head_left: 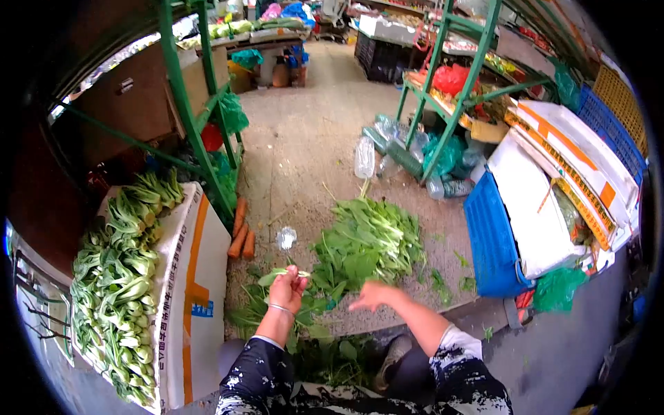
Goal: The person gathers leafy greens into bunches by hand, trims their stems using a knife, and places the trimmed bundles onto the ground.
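My left hand, with a bracelet at the wrist, has its fingers closed round a small leafy green stem. To its right, my right hand reaches over the lower edge of a big pile of leafy greens on the floor; it is somewhat blurred, its fingers point left, and nothing shows in them. Loose leaves lie below and left of my left hand. More greens are in the shade between my feet.
At left, a white foam box bears bok choy. Carrots lie beside it. Plastic bottles are near the right green rack. A blue crate and foam boxes stand at right.
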A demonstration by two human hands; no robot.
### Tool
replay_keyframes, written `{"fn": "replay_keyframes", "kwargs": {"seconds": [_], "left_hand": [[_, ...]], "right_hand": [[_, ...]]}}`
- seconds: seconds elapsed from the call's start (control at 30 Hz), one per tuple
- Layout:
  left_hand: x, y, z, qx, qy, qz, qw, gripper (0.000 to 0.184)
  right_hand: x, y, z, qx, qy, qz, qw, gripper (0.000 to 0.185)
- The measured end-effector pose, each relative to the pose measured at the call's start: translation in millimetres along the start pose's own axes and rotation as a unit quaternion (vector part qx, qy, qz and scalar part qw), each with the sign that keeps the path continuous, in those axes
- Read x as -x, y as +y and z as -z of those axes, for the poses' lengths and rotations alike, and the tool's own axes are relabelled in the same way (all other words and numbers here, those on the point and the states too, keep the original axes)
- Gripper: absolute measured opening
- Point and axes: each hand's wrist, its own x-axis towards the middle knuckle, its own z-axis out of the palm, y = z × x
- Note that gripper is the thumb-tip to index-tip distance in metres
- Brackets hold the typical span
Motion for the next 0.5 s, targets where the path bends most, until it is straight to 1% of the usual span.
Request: {"fn": "replay_keyframes", "kwargs": {"seconds": [0.03,0.07,0.1,0.13,0.17,0.2,0.23,0.3,0.33,0.4,0.43,0.47,0.5], "left_hand": [[2.8,1.0,-0.8,-0.01,-0.012,0.002,1.0,0.009],[6.8,2.2,-4.4,-0.021,-0.022,0.012,0.999,0.009],[7.2,2.2,-5.7,-0.032,-0.038,0.011,0.999,0.006],[7.7,0.5,-4.9,-0.042,-0.05,0.017,0.998,0.004],[7.9,0.9,-2.1,-0.052,-0.064,0.023,0.996,0.005],[8.2,-0.2,0.2,-0.058,-0.08,0.026,0.995,0.006],[14.1,1.7,-4.9,-0.071,-0.077,0.03,0.994,0.006],[22.3,7.8,-12.0,-0.084,-0.073,0.03,0.993,0.005],[22.6,8.7,-13.2,-0.083,-0.066,0.031,0.994,0.006],[20.2,8.5,-10.7,-0.083,-0.064,0.044,0.994,0.006],[20.8,9.1,-12.2,-0.082,-0.062,0.043,0.994,0.006],[22.1,9.6,-13.4,-0.082,-0.06,0.043,0.994,0.006],[23.4,9.3,-13.6,-0.117,-0.069,0.039,0.99,0.009]], "right_hand": [[-8.1,12.7,-2.4,0.118,0.053,-0.01,0.992,0.04],[-20.3,22.5,7.5,0.085,0.085,-0.109,0.987,0.044],[-37.0,57.1,3.5,0.111,0.263,-0.032,0.958,0.037],[-40.4,69.9,14.2,0.051,0.356,-0.061,0.931,0.031],[-28.5,69.7,29.3,0.089,0.421,-0.093,0.898,0.025],[-36.3,91.5,31.1,0.081,0.5,-0.076,0.859,0.02],[-23.7,91.0,42.3,0.101,0.519,-0.066,0.846,0.015],[-11.4,90.4,53.0,0.135,0.503,-0.066,0.851,0.039],[-14.2,94.1,49.7,0.138,0.498,-0.069,0.853,0.039],[-23.3,96.8,44.6,0.216,0.459,-0.068,0.859,0.058],[-30.9,97.1,41.2,0.206,0.433,-0.068,0.875,0.067],[-38.5,97.4,38.6,0.208,0.428,-0.065,0.877,0.067],[-45.7,96.8,37.2,0.228,0.442,-0.06,0.865,0.063]]}}
